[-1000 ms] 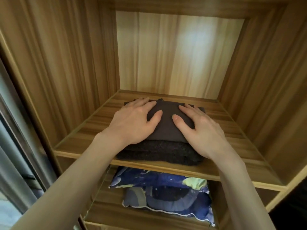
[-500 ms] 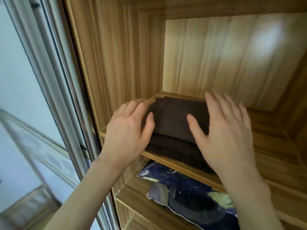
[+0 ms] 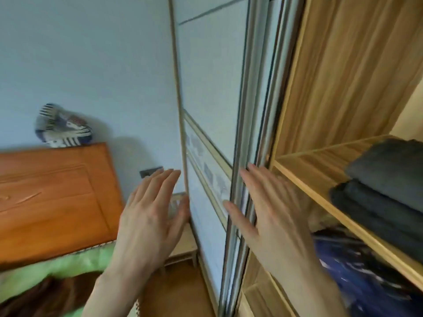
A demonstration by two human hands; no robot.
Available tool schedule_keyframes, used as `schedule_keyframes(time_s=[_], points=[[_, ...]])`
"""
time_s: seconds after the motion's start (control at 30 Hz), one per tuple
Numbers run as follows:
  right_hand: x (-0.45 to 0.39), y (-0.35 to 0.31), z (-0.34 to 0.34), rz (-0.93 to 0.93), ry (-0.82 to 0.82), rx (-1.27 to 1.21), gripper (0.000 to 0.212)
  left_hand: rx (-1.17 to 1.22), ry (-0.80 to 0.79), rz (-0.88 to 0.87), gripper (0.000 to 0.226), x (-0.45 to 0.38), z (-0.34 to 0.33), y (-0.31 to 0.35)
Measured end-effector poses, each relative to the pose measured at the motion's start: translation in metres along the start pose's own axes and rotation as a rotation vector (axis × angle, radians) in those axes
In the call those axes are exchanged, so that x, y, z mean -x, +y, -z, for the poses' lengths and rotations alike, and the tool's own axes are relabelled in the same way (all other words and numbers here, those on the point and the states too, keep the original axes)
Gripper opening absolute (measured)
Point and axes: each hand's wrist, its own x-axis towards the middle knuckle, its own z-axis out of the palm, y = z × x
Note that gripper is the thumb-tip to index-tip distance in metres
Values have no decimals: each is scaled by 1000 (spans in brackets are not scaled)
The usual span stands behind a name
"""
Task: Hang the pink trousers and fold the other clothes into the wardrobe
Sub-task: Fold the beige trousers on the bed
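— Where are the hands?
— I see left hand [image 3: 148, 223] and right hand [image 3: 272, 220] spread flat, holding nothing, before the silver-framed sliding door [image 3: 240, 133]
— The clothes?
— Dark folded clothes [image 3: 386, 181] stacked on the wooden wardrobe shelf [image 3: 320, 179]

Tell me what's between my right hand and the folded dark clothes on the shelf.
In the head view, only bare wooden shelf and its front edge separate the right hand from the dark clothes; nothing else lies there.

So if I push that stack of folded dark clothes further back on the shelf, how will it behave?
The folded dark clothes look soft, so they'd likely bunch. The top piece may slide off the lower one. The wooden shelf looks smooth.
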Motion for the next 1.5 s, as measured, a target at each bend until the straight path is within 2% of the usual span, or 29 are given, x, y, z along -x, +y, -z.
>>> schedule_keyframes(time_s=[0.27, 0.53, 0.87, 0.97, 1.13, 1.33, 1.5], points=[[-30, -119, -90, 314, -97, -201, 63, -290, 49, 238, 46, 82, 65, -107], [-26, -239, -164, 556, -181, -370, 63, -413, 91, 579, 50, 189, 118, -187], [11, -368, -238, 841, -315, -662, 59, -569, 170, 920, 47, 321, 157, -226], [28, -398, -271, 941, -377, -726, 58, -605, 189, 1015, 44, 360, 150, -237], [61, -431, -334, 1091, -576, -748, 59, -630, 193, 1216, 44, 419, 121, -246], [99, -448, -421, 1291, -741, -679, 62, -632, 121, 1391, 45, 471, 68, -261], [143, -451, -501, 1435, -852, -496, 78, -603, 63, 1559, 45, 515, -2, -287]])
